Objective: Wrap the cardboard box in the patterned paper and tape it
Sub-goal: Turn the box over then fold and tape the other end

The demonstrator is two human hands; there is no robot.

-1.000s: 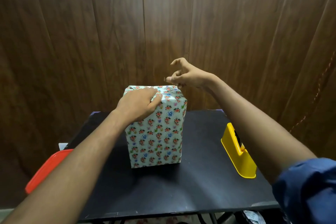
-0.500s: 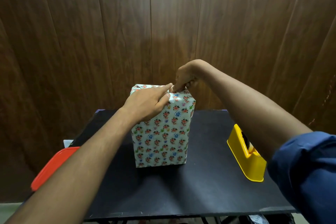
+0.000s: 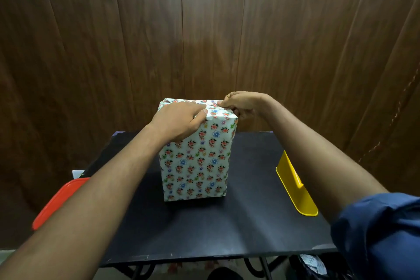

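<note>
Floral-papered box upright; left hand presses its top flat-fingered, right hand beside it pinches the top fold.

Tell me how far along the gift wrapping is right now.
Mostly done: the box stands upright on the black table, with its front and visible side covered in floral paper. In hand: the left hand presses the top folds down while the right hand works the top right edge. Tape itself is too small to see. Left: finish securing the top. The yellow dispenser sits at right.
</note>
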